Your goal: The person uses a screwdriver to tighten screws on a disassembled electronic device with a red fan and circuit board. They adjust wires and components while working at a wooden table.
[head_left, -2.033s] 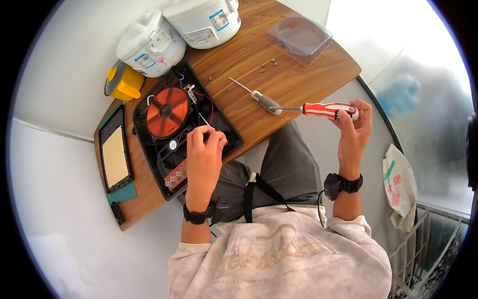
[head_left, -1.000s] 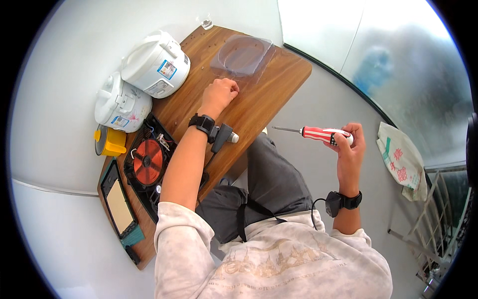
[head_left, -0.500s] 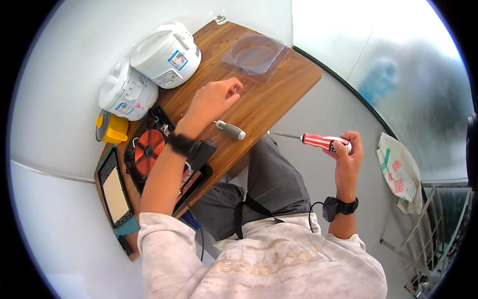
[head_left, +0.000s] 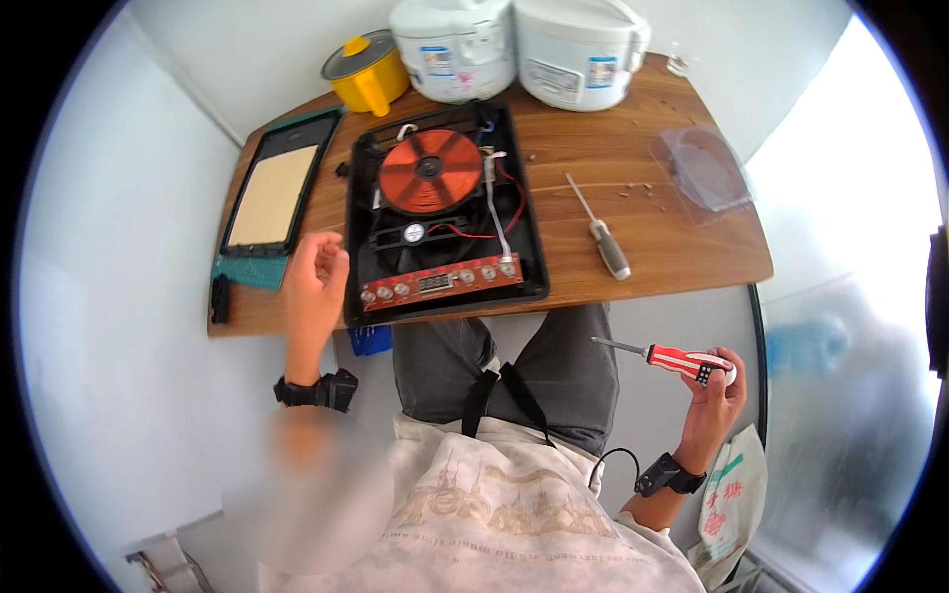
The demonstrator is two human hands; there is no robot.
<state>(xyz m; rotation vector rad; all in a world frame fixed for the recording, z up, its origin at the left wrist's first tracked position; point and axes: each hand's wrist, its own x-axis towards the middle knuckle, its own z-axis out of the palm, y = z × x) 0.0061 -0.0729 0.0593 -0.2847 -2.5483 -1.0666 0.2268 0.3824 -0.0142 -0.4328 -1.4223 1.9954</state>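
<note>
My right hand [head_left: 714, 390] is closed round the handle of a screwdriver [head_left: 682, 362] with a red, white and black grip. Its metal shaft points left, past the table's front edge and above my lap. My left hand [head_left: 316, 282] hovers by the left edge of an opened induction cooker [head_left: 534, 262], its fingers loosely curled and nothing visible in them. Inside the black casing show a round copper coil [head_left: 405, 173], a red button board [head_left: 435, 284], and thin red and white wires. To the cooker's right lies a second screwdriver [head_left: 610, 249] with a grey handle.
A black-framed cover panel [head_left: 272, 198] lies on a green mat [head_left: 252, 272] at left. Behind stand a yellow pot [head_left: 371, 79] and two white rice cookers [head_left: 455, 54]. Several small bits [head_left: 633, 186] lie near a clear plastic tray [head_left: 702, 168] at right on the wooden table [head_left: 672, 237].
My view has turned left toward the table. My left hand has gone from the table's right part to the cooker's left side. The red screwdriver stays in my right hand.
</note>
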